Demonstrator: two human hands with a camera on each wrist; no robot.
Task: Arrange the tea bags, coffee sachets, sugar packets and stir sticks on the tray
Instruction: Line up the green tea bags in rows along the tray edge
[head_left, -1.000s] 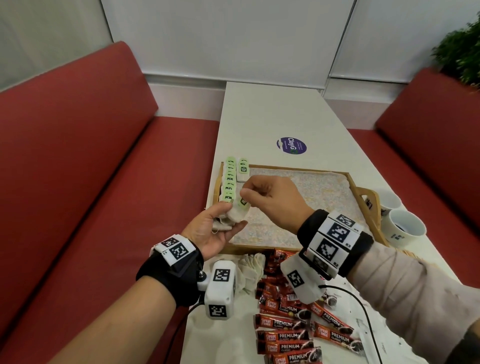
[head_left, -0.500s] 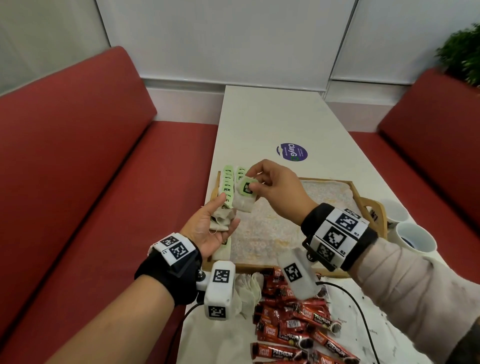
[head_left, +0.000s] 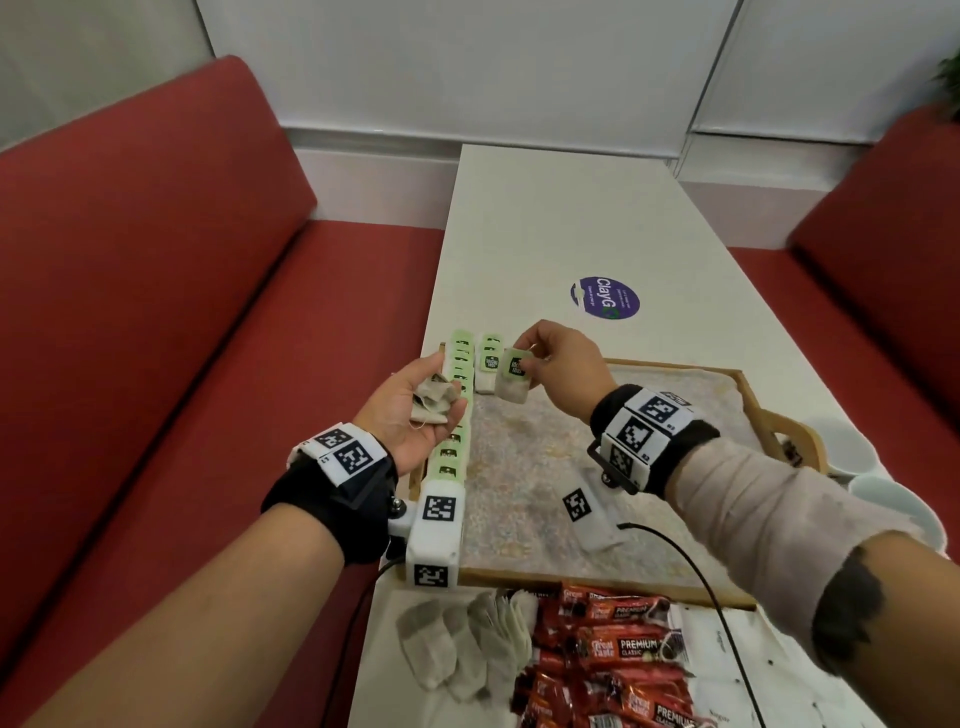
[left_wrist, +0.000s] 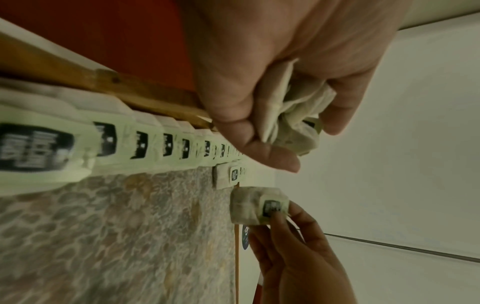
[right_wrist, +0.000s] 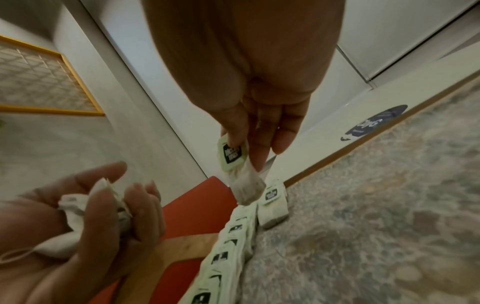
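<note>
So I'm early on: one tea-bag row (head_left: 457, 415) lines the tray (head_left: 748, 384), my right hand (head_left: 558, 369) pinches a bag (head_left: 513, 383) above it, left hand (head_left: 415, 410) cups spares; sachets (head_left: 618, 654) wait on the table

Pale green tags (head_left: 515, 367) printed black mark the off-white tea bags (head_left: 460, 395) along the left edge of the brown wooden tray (head_left: 597, 583), whose liner (head_left: 524, 467) is mottled grey and tan, while red and black sachets (head_left: 623, 644) lie on the white table (head_left: 545, 218) beside red benches (head_left: 156, 291)
</note>
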